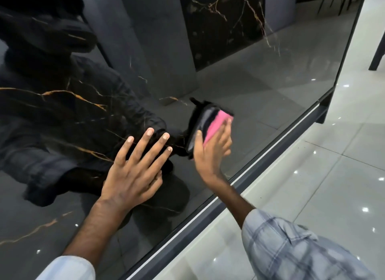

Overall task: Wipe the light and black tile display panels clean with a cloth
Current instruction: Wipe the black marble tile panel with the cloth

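The right hand (210, 152), fingers flat, presses the cloth (216, 123) near the framed edge of the black panel (260, 87). The left hand (133, 175) lies spread alongside, farther from that edge.

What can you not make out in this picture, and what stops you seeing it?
- Head view: the right hand and pink cloth are motion-blurred, so the grip is unclear.
- Extent of the black panel: cut off by the left and top edges.
- Smudges on it: masked by reflections.
- Palm of the left hand: hidden, facing the panel.
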The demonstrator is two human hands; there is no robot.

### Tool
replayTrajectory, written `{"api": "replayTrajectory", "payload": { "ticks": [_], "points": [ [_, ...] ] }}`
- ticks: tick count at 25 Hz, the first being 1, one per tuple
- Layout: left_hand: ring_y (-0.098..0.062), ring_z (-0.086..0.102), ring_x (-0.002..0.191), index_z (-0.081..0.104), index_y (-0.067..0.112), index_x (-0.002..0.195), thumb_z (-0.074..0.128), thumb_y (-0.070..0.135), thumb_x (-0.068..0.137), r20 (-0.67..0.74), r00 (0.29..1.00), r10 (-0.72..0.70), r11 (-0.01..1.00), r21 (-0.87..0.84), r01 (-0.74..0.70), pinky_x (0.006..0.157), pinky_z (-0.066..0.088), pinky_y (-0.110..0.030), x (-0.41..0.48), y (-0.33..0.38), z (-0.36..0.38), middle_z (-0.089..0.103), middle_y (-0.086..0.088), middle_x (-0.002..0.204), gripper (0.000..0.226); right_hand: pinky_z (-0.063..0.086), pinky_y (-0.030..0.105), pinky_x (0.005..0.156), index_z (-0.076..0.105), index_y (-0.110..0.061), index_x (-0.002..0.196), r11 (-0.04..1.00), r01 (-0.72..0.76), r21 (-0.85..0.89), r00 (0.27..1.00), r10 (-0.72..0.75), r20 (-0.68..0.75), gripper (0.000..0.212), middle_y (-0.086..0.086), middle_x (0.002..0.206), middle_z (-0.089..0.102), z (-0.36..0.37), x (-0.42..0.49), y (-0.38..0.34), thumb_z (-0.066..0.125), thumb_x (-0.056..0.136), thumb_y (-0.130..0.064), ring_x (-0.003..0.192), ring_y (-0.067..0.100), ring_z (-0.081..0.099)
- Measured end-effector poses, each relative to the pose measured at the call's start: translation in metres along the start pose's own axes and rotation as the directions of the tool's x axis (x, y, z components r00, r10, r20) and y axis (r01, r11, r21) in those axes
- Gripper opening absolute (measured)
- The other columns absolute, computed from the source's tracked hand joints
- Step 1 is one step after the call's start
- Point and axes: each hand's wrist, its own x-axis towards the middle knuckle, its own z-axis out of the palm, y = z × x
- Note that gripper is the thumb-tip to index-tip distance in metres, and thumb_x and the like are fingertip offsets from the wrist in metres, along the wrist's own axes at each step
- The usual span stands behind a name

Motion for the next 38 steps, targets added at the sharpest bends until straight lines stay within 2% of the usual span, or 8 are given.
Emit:
{"api": "replayTrajectory", "payload": {
  "ticks": [4,7,9,18,23,29,32,38],
  "points": [
    [-0.035,0.016,0.160,0.043,0.020,0.158,0.044,0.038,0.099,0.007,1.000,0.004,1.000,-0.018,-0.004,0.126,0.012,-0.054,0.001,-0.002,-0.001,0.019,-0.006,0.174,0.062,0.021,0.051,0.114,0.013,-0.014,0.163,0.908,0.415,-0.052,0.909,-0.416,-0.015,0.087,0.009,0.169,0.014,0.001,0.007,0.020,0.050,0.095,-0.054,0.145,0.037,0.026],
    [-0.035,0.015,0.160,0.042,0.019,0.159,0.044,0.038,0.100,0.009,1.000,-0.003,1.000,-0.011,0.003,0.126,0.010,-0.053,-0.001,-0.001,0.000,0.018,-0.006,0.174,0.062,0.021,0.057,0.117,0.010,-0.015,0.163,0.986,-0.144,-0.079,0.988,0.148,0.039,0.085,0.010,0.170,0.016,0.012,-0.020,0.099,0.044,0.099,-0.058,0.150,0.036,0.025],
    [-0.036,0.014,0.160,0.041,0.019,0.159,0.042,0.039,0.102,0.016,1.000,0.007,1.000,-0.012,-0.007,0.126,0.010,-0.053,-0.002,-0.001,0.001,0.016,-0.006,0.174,0.061,0.024,0.059,0.117,0.012,-0.008,0.163,0.840,-0.514,-0.175,0.836,0.536,0.117,0.082,0.014,0.167,0.023,0.017,-0.046,0.142,0.041,0.104,-0.057,0.148,0.038,0.031],
    [-0.034,0.014,0.160,0.053,0.019,0.151,0.043,0.040,0.103,-0.041,0.999,0.000,0.997,-0.077,-0.003,0.125,0.011,-0.051,-0.004,-0.003,0.002,0.019,-0.005,0.174,0.053,0.040,0.046,0.113,0.021,-0.002,0.158,0.754,-0.646,-0.120,0.713,0.652,0.259,0.075,0.020,0.148,0.039,0.018,-0.073,0.140,0.041,0.106,-0.052,0.132,0.036,0.048],
    [-0.030,0.027,0.157,0.064,0.019,0.140,0.048,0.038,0.102,-0.106,0.989,-0.108,0.984,-0.153,0.091,0.123,0.011,-0.053,0.002,0.002,0.003,0.033,-0.003,0.169,0.045,0.054,0.037,0.090,0.057,-0.002,0.103,0.581,-0.785,0.214,0.615,0.692,0.378,0.043,0.021,0.099,0.068,0.005,-0.029,0.115,0.049,0.097,-0.044,0.091,0.030,0.068],
    [-0.026,0.032,0.156,0.063,0.020,0.140,0.053,0.044,0.097,-0.167,0.977,-0.135,0.942,-0.328,0.074,0.118,0.018,-0.056,0.063,0.043,-0.001,0.030,-0.005,0.170,0.049,0.038,0.053,0.112,0.033,-0.003,0.151,0.987,-0.117,-0.109,0.992,0.122,0.040,0.071,0.020,0.146,0.042,-0.019,0.032,0.070,0.054,0.100,-0.048,0.130,0.035,0.047],
    [-0.028,0.027,0.157,0.058,0.019,0.145,0.050,0.046,0.098,-0.132,0.972,-0.195,0.949,-0.275,0.153,0.119,0.016,-0.055,0.096,0.053,0.011,0.026,-0.006,0.172,0.055,0.028,0.053,0.110,0.018,-0.011,0.156,0.974,0.182,-0.134,0.982,-0.174,0.067,0.084,0.018,0.151,0.033,-0.028,0.045,0.076,0.056,0.096,-0.056,0.139,0.033,0.038],
    [-0.032,0.020,0.159,0.048,0.024,0.156,0.052,0.040,0.102,-0.069,0.989,-0.131,0.991,-0.032,0.129,0.119,0.018,-0.051,0.098,0.065,0.035,0.026,-0.002,0.172,0.056,0.026,0.057,0.115,0.017,-0.005,0.161,0.761,-0.633,-0.142,0.753,0.647,0.115,0.083,0.019,0.160,0.032,-0.017,0.042,0.173,0.044,0.103,-0.057,0.145,0.038,0.034]
  ]
}}
